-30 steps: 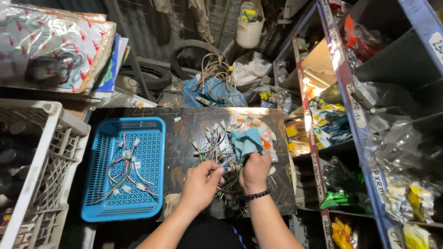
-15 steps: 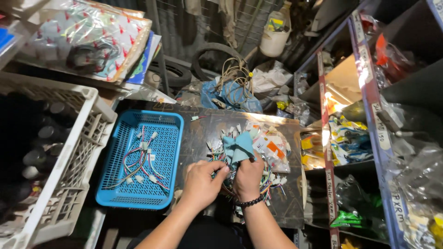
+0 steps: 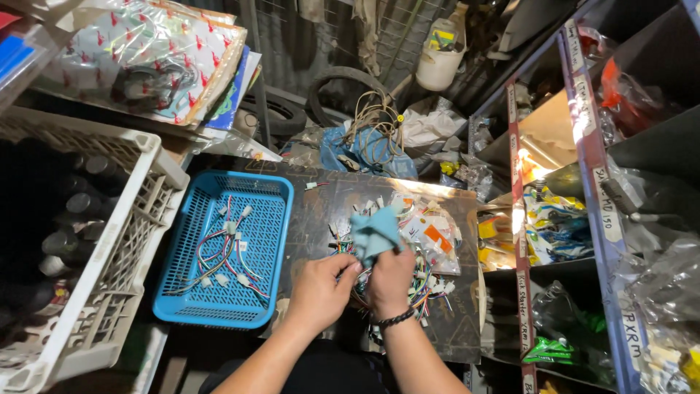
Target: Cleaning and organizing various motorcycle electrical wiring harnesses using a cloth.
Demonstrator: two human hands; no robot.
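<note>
My right hand (image 3: 391,281) grips a teal cloth (image 3: 373,233) above a pile of coloured wires with white connectors (image 3: 419,281) on a dark board (image 3: 321,211). My left hand (image 3: 319,292) is beside it, fingertips pinching at a wire from the pile right at the cloth. A dark bead bracelet sits on my right wrist. To the left lies a blue plastic basket (image 3: 270,190) with several wire harnesses (image 3: 226,252) inside.
A beige plastic crate (image 3: 109,292) stands at the left. Clear bags of parts (image 3: 430,226) lie on the board's right part. Metal shelving (image 3: 594,190) with bagged goods fills the right side. Tyres (image 3: 346,76), a cable coil and a white bucket (image 3: 441,55) lie behind.
My view has shifted right and closer. Both hands have come together at the wire pile, and the teal cloth is lifted in my right hand.
</note>
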